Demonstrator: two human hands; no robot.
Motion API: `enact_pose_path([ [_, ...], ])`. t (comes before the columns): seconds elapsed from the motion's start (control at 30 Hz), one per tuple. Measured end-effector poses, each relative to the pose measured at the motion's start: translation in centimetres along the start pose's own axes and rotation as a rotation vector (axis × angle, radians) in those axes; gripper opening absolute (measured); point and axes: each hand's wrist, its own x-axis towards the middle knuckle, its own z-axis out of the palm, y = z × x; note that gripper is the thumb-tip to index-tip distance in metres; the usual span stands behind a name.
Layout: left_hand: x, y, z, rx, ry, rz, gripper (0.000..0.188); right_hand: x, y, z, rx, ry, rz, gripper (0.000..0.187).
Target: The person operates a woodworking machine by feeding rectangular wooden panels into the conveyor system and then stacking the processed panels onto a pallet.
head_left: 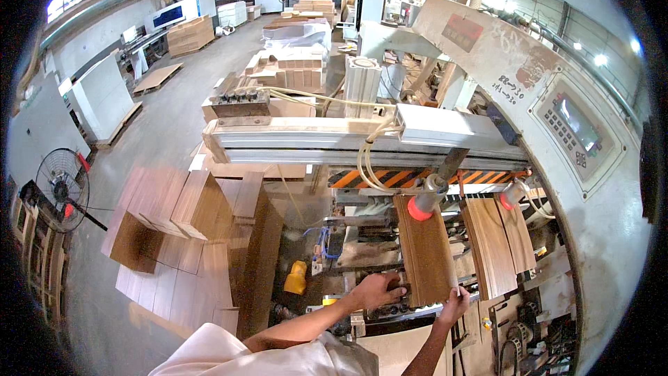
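A brown wood-grain board (426,256) lies lengthwise on the machine bed before me, its far end below an orange-rimmed round clamp (420,207). At its near right corner my right hand (454,306) is closed, fingers gripping the edge. Beside the near left edge is my left hand (378,291), its bent fingers a little apart and pointing at the board; whether they touch it I cannot tell. Two more boards (491,249) lie to the right, the outer one below a second clamp (513,195).
A pale beam (313,141) with hoses crosses above the bed, over a black-and-orange striped bar (376,179). Stacked boards (174,275) stand at my left, near a floor fan (61,179). A control panel (576,129) is on the right housing. A yellow object (296,277) lies below.
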Motion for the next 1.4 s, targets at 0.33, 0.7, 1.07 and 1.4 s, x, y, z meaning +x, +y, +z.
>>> enact_pose_path([
  [0.33,0.1,-1.5,1.7,0.024,0.032,0.047,0.055,-0.6,-0.6,-1.0,0.262,-0.04,0.253,0.027],
  [0.7,-0.1,-3.7,1.9,-0.022,0.045,0.058,0.056,-1.7,-5.4,2.0,0.042,0.015,0.444,0.031],
  [1.07,-0.3,-2.2,1.3,0.034,0.031,0.034,0.05,-2.5,-7.3,2.1,0.085,0.04,0.48,0.033],
  [1.4,-0.6,-1.6,0.9,0.034,0.067,0.028,0.05,-2.8,-7.0,1.5,0.16,-0.012,0.436,0.028],
])
